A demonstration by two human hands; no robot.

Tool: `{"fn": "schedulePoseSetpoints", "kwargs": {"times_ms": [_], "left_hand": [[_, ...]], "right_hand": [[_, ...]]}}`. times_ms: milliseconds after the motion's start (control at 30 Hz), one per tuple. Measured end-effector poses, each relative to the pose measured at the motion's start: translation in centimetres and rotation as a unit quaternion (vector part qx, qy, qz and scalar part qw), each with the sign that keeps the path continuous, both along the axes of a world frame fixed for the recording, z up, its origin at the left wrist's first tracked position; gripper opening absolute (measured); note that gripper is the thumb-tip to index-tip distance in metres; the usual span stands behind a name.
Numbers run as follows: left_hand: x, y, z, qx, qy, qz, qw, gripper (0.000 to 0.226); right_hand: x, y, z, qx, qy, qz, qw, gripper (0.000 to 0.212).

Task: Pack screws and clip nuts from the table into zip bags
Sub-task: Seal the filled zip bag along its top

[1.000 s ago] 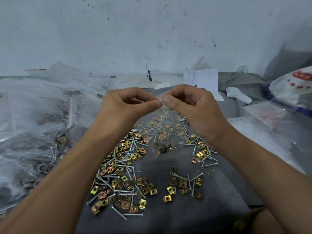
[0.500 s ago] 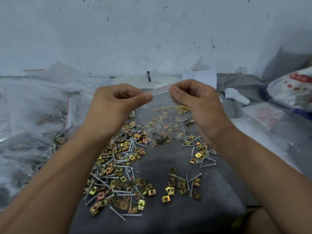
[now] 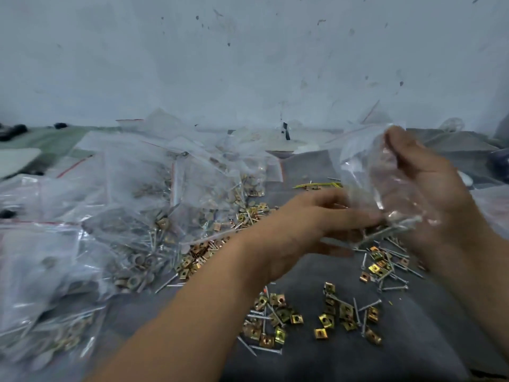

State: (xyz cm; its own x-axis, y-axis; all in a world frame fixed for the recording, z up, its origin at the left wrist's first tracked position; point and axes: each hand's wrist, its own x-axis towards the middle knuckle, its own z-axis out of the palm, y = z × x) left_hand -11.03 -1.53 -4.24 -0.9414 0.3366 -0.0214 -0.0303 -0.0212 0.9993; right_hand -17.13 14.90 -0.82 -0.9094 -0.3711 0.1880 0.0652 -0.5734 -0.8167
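Note:
A clear zip bag [image 3: 366, 172] with a red seal strip hangs upright at the right, and my right hand [image 3: 435, 188] grips it from behind. A few screws and clip nuts sit in its bottom. My left hand [image 3: 303, 224] reaches across to the bag's lower end, fingers over it and thumb under it; motion blur hides the exact grip. Loose brass-coloured clip nuts [image 3: 278, 318] and silver screws [image 3: 394, 288] lie scattered on the grey cloth below both hands.
A heap of filled zip bags [image 3: 154, 205] covers the left half of the table. The grey table cloth [image 3: 303, 365] shows bare near the front edge. A stained white wall [image 3: 248, 64] closes the back. Yellow strips [image 3: 316, 185] lie behind the hands.
My hands have left the bag's seal. The right hand has lifted the bag to the right, the left hand has dropped to its bottom, and the view has swung left over the filled bags.

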Motion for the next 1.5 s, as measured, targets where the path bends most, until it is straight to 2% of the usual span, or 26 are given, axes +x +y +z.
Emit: {"fn": "schedulePoseSetpoints", "kwargs": {"times_ms": [67, 100, 133, 167, 267, 333, 400, 467, 500, 533, 567, 633, 667, 733, 800, 867, 967, 1033, 1067, 1167, 1200, 1267, 1400, 1500], "left_hand": [[0.1, 0.8, 0.1, 0.083, -0.048, -0.025, 0.995, 0.035], [0.2, 1.4, 0.1, 0.128, -0.07, -0.041, 0.988, 0.024], [0.2, 1.7, 0.0, 0.162, -0.087, -0.045, 0.982, 0.013], [0.1, 1.7, -0.1, 0.178, -0.102, -0.026, 0.978, 0.01], [-0.9, 0.3, -0.3, 0.174, -0.11, 0.09, 0.974, 0.009], [-2.2, -2.4, 0.6, 0.204, -0.09, 0.19, 0.956, 0.005], [-3.1, -5.9, 2.3, 0.305, -0.05, 0.297, 0.904, 0.019], [-3.6, -9.2, 2.9, 0.406, -0.034, 0.383, 0.829, 0.049], [-3.5, -10.2, 2.6, 0.42, -0.053, 0.398, 0.814, 0.058], [-3.2, -10.4, 2.2, 0.409, -0.094, 0.388, 0.821, 0.06], [-2.8, -10.2, 1.8, 0.378, -0.14, 0.356, 0.843, 0.057], [-2.3, -8.9, 0.8, 0.291, -0.195, 0.284, 0.893, 0.043], [-2.3, -8.3, 0.5, 0.254, -0.196, 0.267, 0.909, 0.037], [-2.8, -7.4, 0.4, 0.198, -0.17, 0.264, 0.929, 0.033], [-3.4, -6.9, 0.4, 0.158, -0.145, 0.271, 0.938, 0.03], [-3.7, -6.6, 0.1, 0.122, -0.141, 0.277, 0.943, 0.026], [-4.2, -6.6, -0.3, 0.078, -0.143, 0.27, 0.949, 0.024], [-4.7, -6.7, -0.6, 0.069, -0.139, 0.259, 0.953, 0.024], [-4.8, -6.8, -0.7, 0.068, -0.136, 0.255, 0.955, 0.025], [-5.5, -7.5, -1.3, 0.053, -0.126, 0.244, 0.96, 0.029], [-5.8, -7.7, -1.5, 0.046, -0.124, 0.243, 0.961, 0.03], [-6.1, -8.2, -1.9, 0.035, -0.126, 0.244, 0.961, 0.03], [-6.8, -9.0, -2.3, 0.032, -0.144, 0.244, 0.959, 0.039], [-7.2, -9.5, -2.7, 0.039, -0.145, 0.247, 0.957, 0.037]], "right_hand": [[-0.5, 0.9, -0.5, 0.07, -0.052, 0.051, 0.995, 0.055], [-0.7, 1.4, -0.7, 0.11, -0.058, 0.039, 0.991, 0.067], [-1.3, 1.6, -1.0, 0.13, -0.057, 0.015, 0.99, 0.065], [-1.7, 1.4, -1.3, 0.131, -0.058, 0.001, 0.99, 0.054], [-3.2, 1.6, -2.2, 0.144, -0.053, -0.084, 0.985, 0.032], [-4.6, 2.3, -3.3, 0.166, -0.046, -0.132, 0.976, 0.024], [-6.2, 3.2, -4.4, 0.209, -0.04, -0.147, 0.966, 0.028], [-8.2, 4.0, -5.5, 0.276, -0.023, -0.169, 0.946, 0.032], [-8.5, 4.1, -5.7, 0.297, -0.021, -0.172, 0.939, 0.029], [-8.5, 4.3, -5.9, 0.315, -0.019, -0.175, 0.933, 0.022], [-8.5, 4.8, -6.0, 0.342, -0.002, -0.178, 0.923, 0.016], [-7.7, 5.2, -5.2, 0.441, 0.048, -0.218, 0.869, 0.013], [-7.2, 5.4, -4.7, 0.508, 0.078, -0.253, 0.82, 0.013], [-5.7, 6.8, -3.9, 0.648, 0.132, -0.285, 0.694, 0.014], [-4.1, 9.0, -2.9, 0.751, 0.122, -0.271, 0.59, 0.009], [-3.4, 11.4, -2.0, 0.798, 0.071, -0.27, 0.534, 0.014], [-2.2, 13.9, -0.8, 0.821, 0.028, -0.287, 0.493, 0.018], [-1.7, 14.7, -0.5, 0.826, 0.025, -0.279, 0.489, 0.016], [-1.6, 14.8, -0.5, 0.83, 0.026, -0.26, 0.493, 0.022], [-1.5, 14.3, -1.7, 0.852, 0.001, -0.173, 0.494, 0.064], [-1.7, 14.2, -2.2, 0.861, -0.012, -0.151, 0.486, 0.071], [-2.2, 14.2, -2.8, 0.873, -0.03, -0.135, 0.467, 0.071], [-3.1, 15.2, -3.5, 0.843, -0.031, -0.195, 0.5, 0.057], [-3.3, 16.4, -3.7, 0.827, -0.031, -0.224, 0.514, 0.038]]}}
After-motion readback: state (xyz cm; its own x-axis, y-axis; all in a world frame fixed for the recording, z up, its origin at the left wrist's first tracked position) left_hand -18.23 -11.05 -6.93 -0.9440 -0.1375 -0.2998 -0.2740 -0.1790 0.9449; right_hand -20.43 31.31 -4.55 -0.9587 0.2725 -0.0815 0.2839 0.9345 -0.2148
